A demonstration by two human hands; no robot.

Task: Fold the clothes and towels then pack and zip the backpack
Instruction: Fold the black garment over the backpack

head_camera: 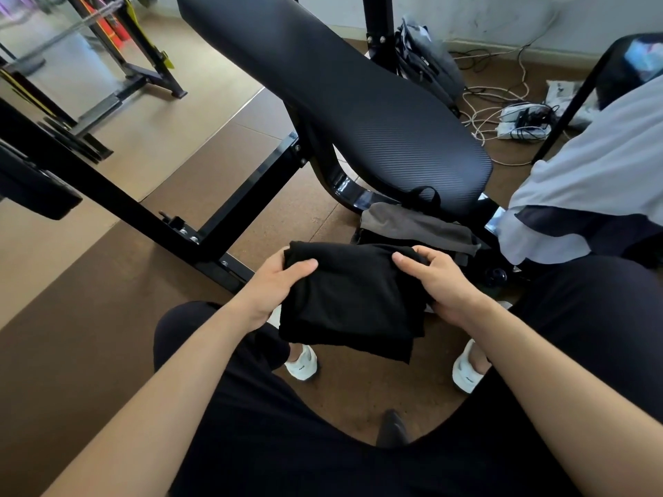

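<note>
A folded black garment [349, 299] hangs in the air between my knees, held by both hands. My left hand [278, 285] grips its left edge with the thumb on top. My right hand [436, 281] grips the right edge the same way. Just beyond it on the floor stands a black backpack [373, 235] with its top open and its carry loop [427, 195] up. A grey folded cloth [412, 224] lies in the backpack's mouth. A pale blue and dark garment [592, 188] is draped at the right.
A black padded bench [341, 95] slants across the middle, with its steel frame [222, 217] on the brown floor. Cables and a power strip [520, 123] lie at the back right, near a grey bag [427, 66]. A dark bottle [497, 276] sits under the draped garment.
</note>
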